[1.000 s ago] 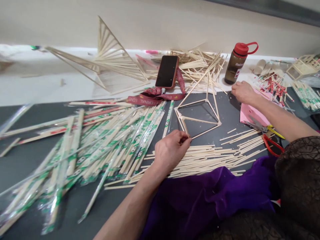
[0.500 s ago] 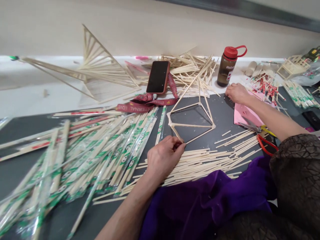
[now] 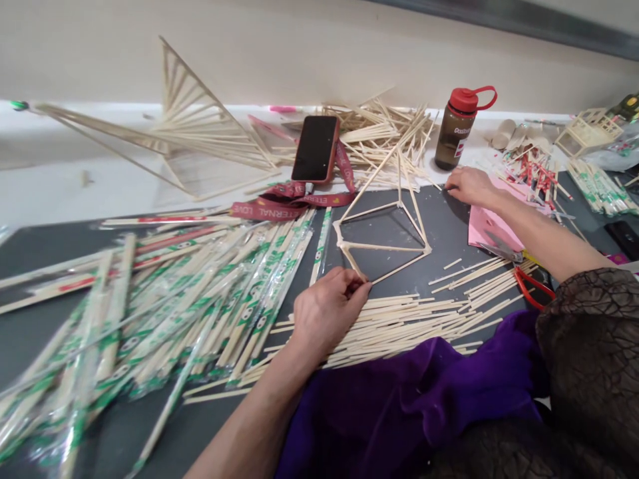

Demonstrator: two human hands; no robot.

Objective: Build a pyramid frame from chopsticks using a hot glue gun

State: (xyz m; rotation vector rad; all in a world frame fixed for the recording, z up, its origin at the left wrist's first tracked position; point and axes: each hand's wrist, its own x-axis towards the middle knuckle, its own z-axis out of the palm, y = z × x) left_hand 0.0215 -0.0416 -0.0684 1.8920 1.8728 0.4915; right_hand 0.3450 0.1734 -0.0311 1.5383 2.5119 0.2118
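Observation:
My left hand (image 3: 329, 309) pinches the near corner of an open frame of thin wooden sticks (image 3: 387, 248), with thumb and fingers pressed together. Pale lumps join the frame's corners, and several sticks rise from it toward a point at the back. Farther off, my right hand (image 3: 469, 186) rests low over the dark tabletop beside a pink sheet (image 3: 484, 229). Its fingers are curled down, so anything under the fingertips is hidden. Loose thin sticks (image 3: 399, 326) lie side by side just in front of the frame.
Wrapped chopsticks (image 3: 200, 313) cover the left side. A phone (image 3: 315, 150), a red lanyard (image 3: 269, 210) and a heap of sticks (image 3: 384, 136) lie behind the frame. A red-capped bottle (image 3: 453, 136) stands near the wall. Orange-handled scissors (image 3: 525, 290) lie right. A fan-shaped stick structure (image 3: 200, 136) is back left.
My right hand has shifted slightly left along the table. My left hand stays on the frame's corner, and the view has tilted a little.

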